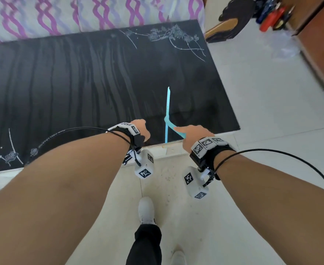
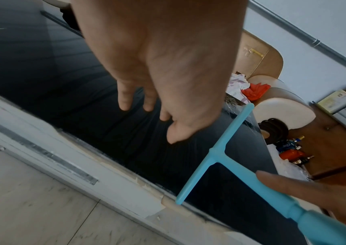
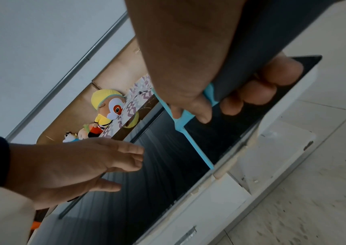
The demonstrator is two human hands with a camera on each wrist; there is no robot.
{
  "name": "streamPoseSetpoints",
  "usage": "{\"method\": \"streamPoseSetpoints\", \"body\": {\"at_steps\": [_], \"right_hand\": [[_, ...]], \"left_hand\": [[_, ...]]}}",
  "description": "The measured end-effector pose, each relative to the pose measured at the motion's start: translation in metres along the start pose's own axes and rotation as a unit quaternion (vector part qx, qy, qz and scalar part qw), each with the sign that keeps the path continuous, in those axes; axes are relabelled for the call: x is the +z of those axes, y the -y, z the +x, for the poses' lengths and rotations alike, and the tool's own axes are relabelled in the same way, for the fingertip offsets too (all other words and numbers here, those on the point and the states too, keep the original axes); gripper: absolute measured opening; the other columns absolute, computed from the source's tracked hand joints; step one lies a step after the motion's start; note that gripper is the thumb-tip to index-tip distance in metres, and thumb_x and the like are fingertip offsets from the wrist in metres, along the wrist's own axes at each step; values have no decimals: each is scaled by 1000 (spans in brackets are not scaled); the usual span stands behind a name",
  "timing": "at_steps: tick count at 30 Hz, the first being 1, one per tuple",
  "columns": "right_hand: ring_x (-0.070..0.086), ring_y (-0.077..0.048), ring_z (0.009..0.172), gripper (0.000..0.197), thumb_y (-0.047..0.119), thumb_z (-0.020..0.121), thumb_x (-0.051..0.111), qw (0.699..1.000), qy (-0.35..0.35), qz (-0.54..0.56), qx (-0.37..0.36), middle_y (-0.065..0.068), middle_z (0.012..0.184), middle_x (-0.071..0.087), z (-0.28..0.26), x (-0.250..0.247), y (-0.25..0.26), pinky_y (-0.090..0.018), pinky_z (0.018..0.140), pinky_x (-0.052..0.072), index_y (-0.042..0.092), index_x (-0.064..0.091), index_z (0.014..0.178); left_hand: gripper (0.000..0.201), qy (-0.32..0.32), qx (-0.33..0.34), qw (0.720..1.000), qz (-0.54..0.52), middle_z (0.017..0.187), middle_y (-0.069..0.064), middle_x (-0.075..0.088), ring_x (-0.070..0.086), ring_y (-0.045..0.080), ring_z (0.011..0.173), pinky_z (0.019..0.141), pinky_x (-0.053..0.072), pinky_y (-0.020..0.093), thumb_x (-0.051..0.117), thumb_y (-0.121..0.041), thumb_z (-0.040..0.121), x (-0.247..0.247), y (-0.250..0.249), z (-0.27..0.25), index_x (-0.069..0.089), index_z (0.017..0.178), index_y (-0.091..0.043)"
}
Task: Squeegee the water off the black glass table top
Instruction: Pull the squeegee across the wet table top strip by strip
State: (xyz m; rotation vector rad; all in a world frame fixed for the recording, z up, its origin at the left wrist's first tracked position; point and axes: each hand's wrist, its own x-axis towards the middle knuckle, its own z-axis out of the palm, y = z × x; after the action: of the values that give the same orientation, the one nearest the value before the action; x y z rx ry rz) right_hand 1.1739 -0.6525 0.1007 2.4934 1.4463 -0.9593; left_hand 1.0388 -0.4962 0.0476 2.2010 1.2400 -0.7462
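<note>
Counter: black glass counter (image 1: 92,83) fills the middle of the head view, streaked with wet lines running from far edge to near edge, white flower drawings at two corners.
Sofa: cushions with purple wavy pattern (image 1: 81,14) lie along the counter's far edge.
Left hand: left hand (image 2: 163,69) hovers over the near edge, its grip loose, fingers straight and holding nothing.
Right hand: right hand (image 1: 193,136) has its grip wrapped round the handle, index finger stretched along it.
Squeegee: blue squeegee (image 2: 213,154) stands on the glass near the front right corner, blade end at the near edge.
Only the right wrist view: plush toys (image 3: 104,109) on the sofa.
Only the left wrist view: red cloth (image 2: 255,91) beyond the counter.
</note>
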Motion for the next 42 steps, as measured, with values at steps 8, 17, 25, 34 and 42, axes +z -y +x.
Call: {"method": "streamPoseSetpoints", "body": {"at_steps": [8, 17, 25, 34, 42], "right_hand": [[64, -23, 93, 60, 14, 92, 47, 999, -40, 22, 23, 0, 117, 62, 73, -72, 25, -39, 85, 57, 41, 35, 144], [61, -20, 80, 55, 27, 100, 41, 990, -100, 92, 40, 0, 92, 61, 183, -107, 27, -36, 73, 55, 50, 24, 147], [61, -25, 70, 55, 30, 102, 39, 970, -155, 186, 18, -3, 76, 60, 311, -102, 15, -40, 72, 55, 50, 20, 149], [57, -28, 73, 52, 33, 104, 34, 928, -212, 304, -29, -4, 76, 60, 444, -86, 10, -40, 82, 49, 48, 18, 151], [66, -38, 75, 53, 32, 103, 29, 914, -202, 349, -44, -9, 84, 64, 528, -90, 17, -52, 73, 56, 46, 12, 151]], "left_hand": [[61, -8, 25, 1000, -16, 151, 8, 37, 41, 31, 134, 109, 37, 40, 50, -22, 89, -84, 2, 53, 32, 148, -15], [61, -99, 42, 992, -73, 145, 8, 45, 45, 30, 131, 107, 39, 37, 54, -19, 90, -147, -3, 147, 33, 147, -18], [63, -160, 2, 980, -115, 143, 6, 45, 42, 28, 132, 106, 41, 44, 52, -19, 88, -173, -5, 260, 31, 147, -20], [55, -247, -39, 965, -83, 148, 0, 40, 39, 27, 134, 105, 37, 48, 49, -22, 91, -179, 3, 381, 35, 144, -25], [66, -238, -51, 970, -20, 153, 0, 26, 27, 30, 139, 103, 36, 57, 53, -41, 92, -200, 14, 451, 25, 149, -23]]}}
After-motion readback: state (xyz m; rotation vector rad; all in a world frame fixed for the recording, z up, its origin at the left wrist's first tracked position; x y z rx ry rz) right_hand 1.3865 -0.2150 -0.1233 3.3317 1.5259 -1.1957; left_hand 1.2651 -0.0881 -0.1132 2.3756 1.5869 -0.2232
